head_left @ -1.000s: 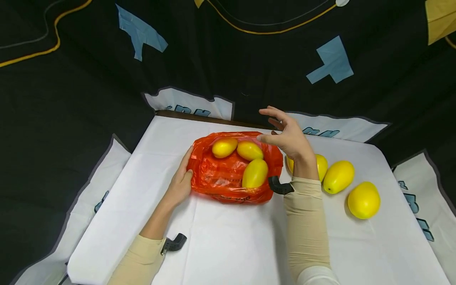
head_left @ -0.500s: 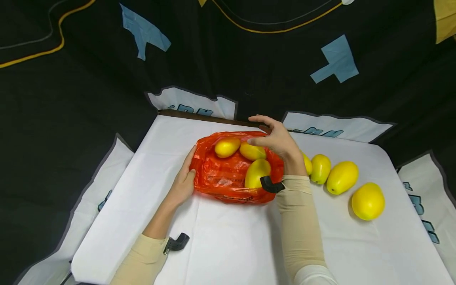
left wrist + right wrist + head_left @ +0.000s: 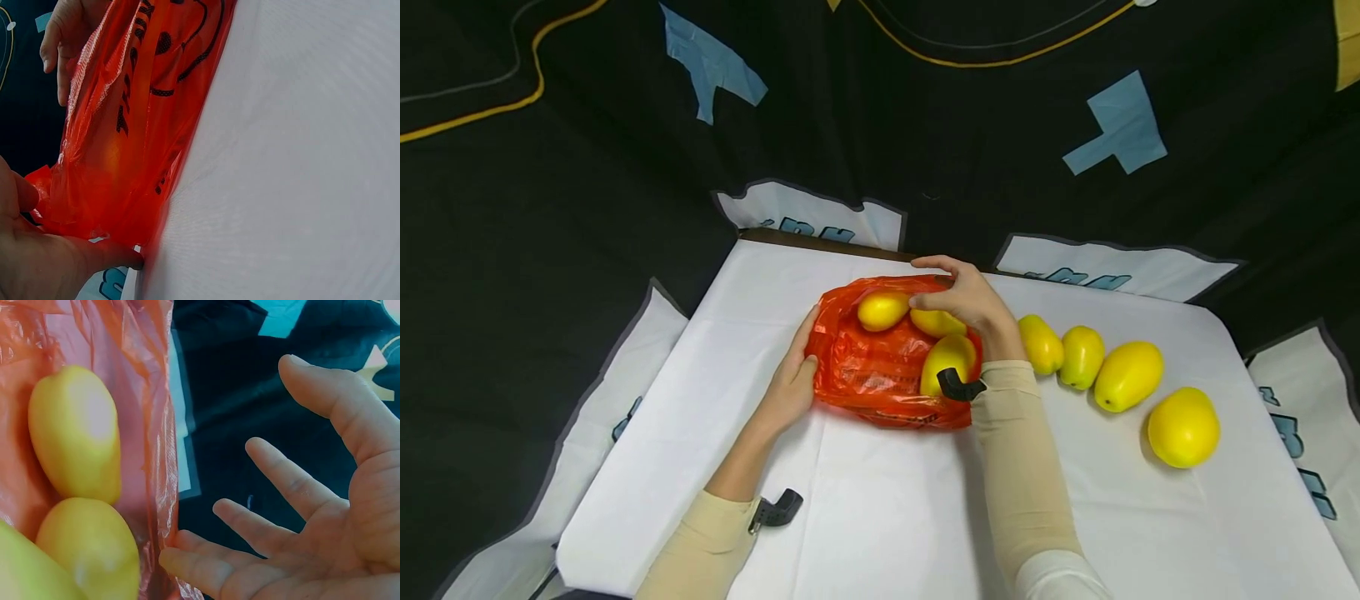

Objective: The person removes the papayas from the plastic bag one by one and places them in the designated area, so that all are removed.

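A red plastic bag (image 3: 917, 415) lies with its mouth spread wide on the white table. Three smooth yellow, mango-like fruits are inside: one at the back left (image 3: 883, 311), one at the back right (image 3: 937, 323), partly behind my right thumb, and one at the front right (image 3: 942, 358). My left hand (image 3: 788, 385) grips the bag's left side, thumb and fingers around the plastic, as the left wrist view shows. Over the bag's back right rim is my right hand (image 3: 970, 302), fingers spread. In the right wrist view its lower fingers (image 3: 194, 565) are right at the bag's edge.
To the right of the bag, several more yellow fruits (image 3: 1129, 376) lie in a slanting row on the white table (image 3: 880, 508), the nearest one (image 3: 1183, 427) a little apart. A black curtain (image 3: 925, 142) with blue tape hangs behind the table's back edge.
My right hand has moved left and slightly down over the bag's right rim, uncovering the fruits on the table. The bag's right side now sits farther in; my left hand keeps its hold.
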Demonstrator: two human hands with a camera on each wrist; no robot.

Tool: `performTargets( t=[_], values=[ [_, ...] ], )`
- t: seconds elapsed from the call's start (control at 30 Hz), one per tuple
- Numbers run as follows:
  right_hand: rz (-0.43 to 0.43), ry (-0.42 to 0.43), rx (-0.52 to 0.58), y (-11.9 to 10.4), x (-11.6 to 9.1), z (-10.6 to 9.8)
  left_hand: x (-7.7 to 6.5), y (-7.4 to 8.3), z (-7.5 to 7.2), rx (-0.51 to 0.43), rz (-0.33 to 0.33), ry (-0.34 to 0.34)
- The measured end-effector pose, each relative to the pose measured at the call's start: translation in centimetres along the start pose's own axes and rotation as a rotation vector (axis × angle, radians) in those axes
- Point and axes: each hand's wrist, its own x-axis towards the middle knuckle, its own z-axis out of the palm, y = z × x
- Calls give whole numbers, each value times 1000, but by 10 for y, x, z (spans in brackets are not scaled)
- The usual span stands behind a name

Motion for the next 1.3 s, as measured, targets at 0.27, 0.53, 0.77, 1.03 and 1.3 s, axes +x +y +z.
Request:
performTargets(
  t=[0.27, 0.53, 0.77, 1.03, 1.3],
  values=[
    [10, -108, 59, -1, 7, 13, 0, 0, 0, 8, -10, 1],
    [39, -153, -40, 2, 14, 26, 1, 0, -1, 8, 16, 6],
    [102, -166, -87, 2, 16, 34, 1, 0, 0, 11, 8, 6],
    [100, -149, -142, 2, 23, 42, 2, -1, 1, -7, -1, -2],
    [90, -151, -193, 2, 30, 46, -1, 0, 2, 20, -7, -1]
  ],
)
